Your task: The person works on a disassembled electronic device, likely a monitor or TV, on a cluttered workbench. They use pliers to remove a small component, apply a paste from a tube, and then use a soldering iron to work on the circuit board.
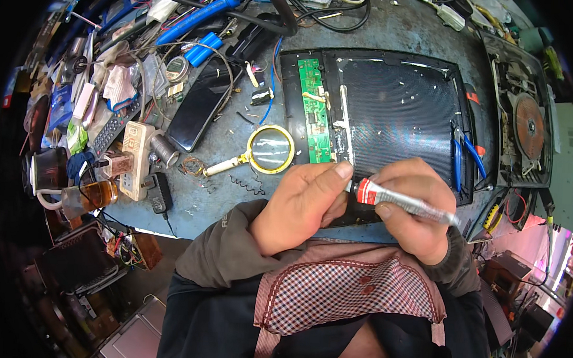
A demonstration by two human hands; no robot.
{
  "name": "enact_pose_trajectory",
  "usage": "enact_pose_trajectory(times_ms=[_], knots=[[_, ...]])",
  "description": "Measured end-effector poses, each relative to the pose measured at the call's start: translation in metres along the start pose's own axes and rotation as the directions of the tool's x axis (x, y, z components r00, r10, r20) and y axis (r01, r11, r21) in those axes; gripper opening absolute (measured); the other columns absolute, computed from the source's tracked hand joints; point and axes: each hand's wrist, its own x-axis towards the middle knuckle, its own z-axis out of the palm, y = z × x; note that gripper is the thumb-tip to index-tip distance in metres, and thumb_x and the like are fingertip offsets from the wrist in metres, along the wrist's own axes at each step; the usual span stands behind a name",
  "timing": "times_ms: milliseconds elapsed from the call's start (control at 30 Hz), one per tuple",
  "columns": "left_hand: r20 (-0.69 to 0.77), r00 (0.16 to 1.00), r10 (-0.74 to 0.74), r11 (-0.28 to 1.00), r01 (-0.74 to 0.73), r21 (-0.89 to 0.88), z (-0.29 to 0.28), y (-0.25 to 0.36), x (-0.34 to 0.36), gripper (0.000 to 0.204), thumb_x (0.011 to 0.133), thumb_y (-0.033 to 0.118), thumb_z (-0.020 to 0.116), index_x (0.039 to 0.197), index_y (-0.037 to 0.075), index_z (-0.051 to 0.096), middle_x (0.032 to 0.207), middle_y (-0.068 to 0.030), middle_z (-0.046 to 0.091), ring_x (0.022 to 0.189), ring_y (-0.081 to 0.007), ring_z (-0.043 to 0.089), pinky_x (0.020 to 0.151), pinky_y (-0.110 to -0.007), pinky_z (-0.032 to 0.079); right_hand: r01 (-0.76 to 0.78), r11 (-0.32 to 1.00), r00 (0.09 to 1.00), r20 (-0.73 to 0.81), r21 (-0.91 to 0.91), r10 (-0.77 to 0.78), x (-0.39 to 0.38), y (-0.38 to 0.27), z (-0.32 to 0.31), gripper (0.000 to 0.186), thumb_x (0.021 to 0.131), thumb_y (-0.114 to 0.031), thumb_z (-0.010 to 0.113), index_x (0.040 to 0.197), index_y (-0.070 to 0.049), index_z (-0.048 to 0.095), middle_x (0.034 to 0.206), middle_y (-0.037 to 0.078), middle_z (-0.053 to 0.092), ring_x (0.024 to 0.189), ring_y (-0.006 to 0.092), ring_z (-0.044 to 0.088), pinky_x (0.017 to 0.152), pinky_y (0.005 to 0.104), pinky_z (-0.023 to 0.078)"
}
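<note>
Watching remotely, I see the silver tube (404,200) above the black panel's (398,120) near side, gripped by the right hand's (423,231) fingers, red end pointing left at the left hand (298,205), whose curled fingers' hold I cannot tell.

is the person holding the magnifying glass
No, the magnifying glass lies on the bench, while the right hand's fingers grip the red-and-white tube.

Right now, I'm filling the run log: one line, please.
right hand: holds tube | left hand: at its nozzle | below: black panel
</note>
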Motion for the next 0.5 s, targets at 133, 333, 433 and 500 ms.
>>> enact_pose_trajectory(times_ms=[133, 333, 433, 500], knots=[[-0.039, 0.926, 0.376, 0.769, -0.288, 0.571, 0.009, 0.003, -0.001, 0.030, 0.123, 0.028, 0.060, 0.113, 0.000, 0.061, 0.090, -0.0082, 0.060, 0.077, -0.0178, 0.058, 0.069, -0.035, 0.048, -0.182, 0.730, 0.904, -0.180, 0.659, 0.388, -0.010, 0.017, 0.022, 0.014, 0.104, 0.004, 0.069, 0.117, 0.008, 0.068, 0.123, 0.024, 0.074, 0.100, 0.0292, 0.079, 0.087, 0.0422, 0.069], [0.124, 0.878, 0.463, 0.546, -0.392, 0.740, 0.008, 0.011, -0.002, 0.020, 0.120, 0.017, 0.062, 0.113, -0.001, 0.061, 0.091, -0.0167, 0.062, 0.076, -0.0262, 0.060, 0.069, -0.041, 0.050, -0.236, 0.548, 0.867, -0.081, 0.802, 0.492, -0.010, 0.017, 0.023, 0.019, 0.101, 0.005, 0.071, 0.120, 0.007, 0.070, 0.116, 0.022, 0.078, 0.100, 0.0305, 0.081, 0.084, 0.0399, 0.070], [0.023, 0.921, 0.389, 0.675, -0.302, 0.674, 0.012, 0.010, -0.007, 0.025, 0.120, 0.018, 0.060, 0.106, -0.002, 0.062, 0.081, -0.0162, 0.058, 0.067, -0.0257, 0.056, 0.065, -0.042, 0.048, -0.276, 0.493, 0.850, -0.030, 0.825, 0.525, -0.009, 0.016, 0.026, 0.023, 0.098, 0.006, 0.077, 0.120, 0.005, 0.072, 0.111, 0.019, 0.081, 0.100, 0.0282, 0.081, 0.085, 0.0393, 0.070], [-0.039, 0.961, 0.272, 0.819, -0.210, 0.534, 0.004, 0.001, -0.007, 0.033, 0.123, 0.024, 0.056, 0.102, -0.001, 0.063, 0.073, -0.0092, 0.055, 0.065, -0.0161, 0.053, 0.061, -0.037, 0.044, -0.130, 0.921, 0.975, -0.121, 0.367, 0.186, -0.007, 0.021, 0.017, 0.022, 0.098, 0.006, 0.078, 0.120, 0.005, 0.072, 0.112, 0.018, 0.081, 0.100, 0.0273, 0.081, 0.086, 0.0386, 0.069]])
